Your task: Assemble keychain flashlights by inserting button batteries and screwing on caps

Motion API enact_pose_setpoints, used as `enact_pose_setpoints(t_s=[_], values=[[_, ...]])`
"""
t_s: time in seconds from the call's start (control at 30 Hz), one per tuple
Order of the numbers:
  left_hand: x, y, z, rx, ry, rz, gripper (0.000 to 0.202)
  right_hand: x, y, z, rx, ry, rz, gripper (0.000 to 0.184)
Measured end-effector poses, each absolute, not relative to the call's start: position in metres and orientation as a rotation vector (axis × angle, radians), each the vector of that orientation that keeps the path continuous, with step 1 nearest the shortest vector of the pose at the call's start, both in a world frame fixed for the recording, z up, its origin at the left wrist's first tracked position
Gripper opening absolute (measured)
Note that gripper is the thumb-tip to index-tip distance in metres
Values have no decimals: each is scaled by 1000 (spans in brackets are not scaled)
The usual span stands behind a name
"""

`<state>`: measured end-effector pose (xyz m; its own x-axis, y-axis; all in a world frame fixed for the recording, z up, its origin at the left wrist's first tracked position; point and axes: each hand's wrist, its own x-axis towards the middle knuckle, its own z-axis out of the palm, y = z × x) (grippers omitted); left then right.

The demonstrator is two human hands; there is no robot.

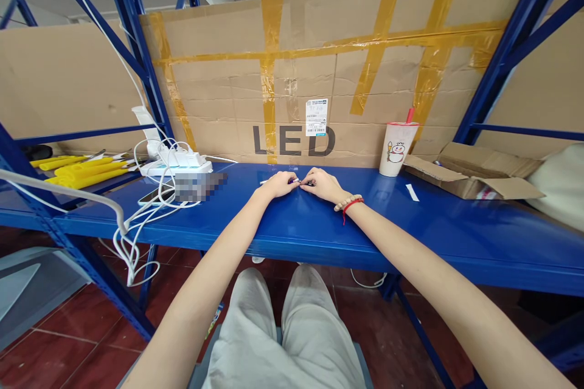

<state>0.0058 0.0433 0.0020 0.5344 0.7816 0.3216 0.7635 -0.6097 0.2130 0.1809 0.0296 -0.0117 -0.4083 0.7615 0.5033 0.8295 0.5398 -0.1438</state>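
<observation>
Close together above the blue shelf top (292,213), both my hands have their fingers pinched. My left hand (277,185) is closed around a slim pen-like piece (293,181); a purplish, pale-tipped end shows at the fingertips, and a thin end appears past the other side of the hand. My right hand (320,184), with a bead bracelet (349,202) and a red cord on its wrist, pinches a small dark piece (310,183). The two pieces meet or nearly meet; I cannot tell whether they touch. Most of each is hidden by the fingers.
A drink cup (393,155) with a red straw stands to the right, near a paper strip (412,192) and an open cardboard box (474,171). On the left lie a power strip (177,161), tangled white cables (132,237) and yellow-handled tools (91,170). Cardboard (205,97) backs the shelf.
</observation>
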Motion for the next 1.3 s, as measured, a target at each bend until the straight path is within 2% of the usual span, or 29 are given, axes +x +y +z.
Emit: enact_pose_setpoints(t_s=[1.3], values=[[5, 52, -3, 2758, 1305, 602, 22, 181, 29, -12, -1390, -2274, -99, 20]])
